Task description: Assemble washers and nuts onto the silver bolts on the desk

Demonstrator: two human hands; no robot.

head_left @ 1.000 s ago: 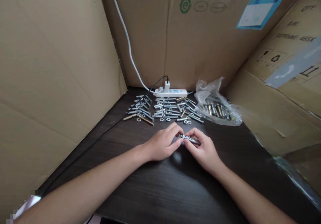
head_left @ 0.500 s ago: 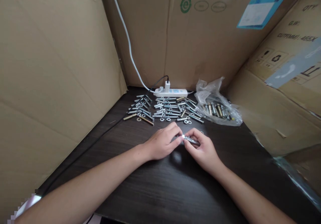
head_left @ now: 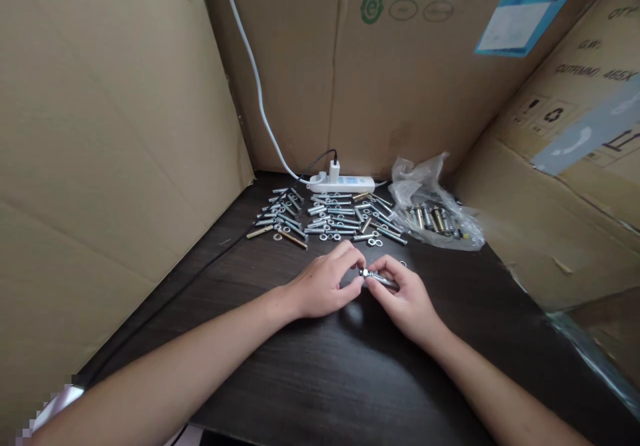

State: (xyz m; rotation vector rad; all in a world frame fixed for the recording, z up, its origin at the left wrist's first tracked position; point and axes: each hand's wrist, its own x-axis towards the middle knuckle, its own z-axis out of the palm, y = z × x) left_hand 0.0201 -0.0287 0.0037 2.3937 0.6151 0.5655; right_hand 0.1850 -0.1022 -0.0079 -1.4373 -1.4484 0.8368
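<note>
My right hand (head_left: 407,299) pinches a silver expansion bolt (head_left: 385,281) between thumb and fingers, just above the dark table. The bolt lies nearly level, its nut end pointing left. At that end, the thumb and index finger of my left hand (head_left: 333,283) curl around the hex nut (head_left: 366,273). More of the nut shows between the fingertips, and the thumb seems slightly off the metal. Part of the sleeve is hidden by my right fingers. A small washer ring (head_left: 403,264) lies just behind my right hand.
Bolts, sleeves, nuts and washers (head_left: 340,223) lie in groups across the table's back. A clear plastic bag (head_left: 460,238) with more bolts sits right of them. Behind stands a white power strip (head_left: 370,185). A black cable (head_left: 200,268) crosses the left side. Cardboard walls (head_left: 280,86) surround the table (head_left: 300,379).
My left thumb and index finger have parted slightly at the nut, baring more of it. My right hand keeps its hold on the bolt, almost unmoved.
</note>
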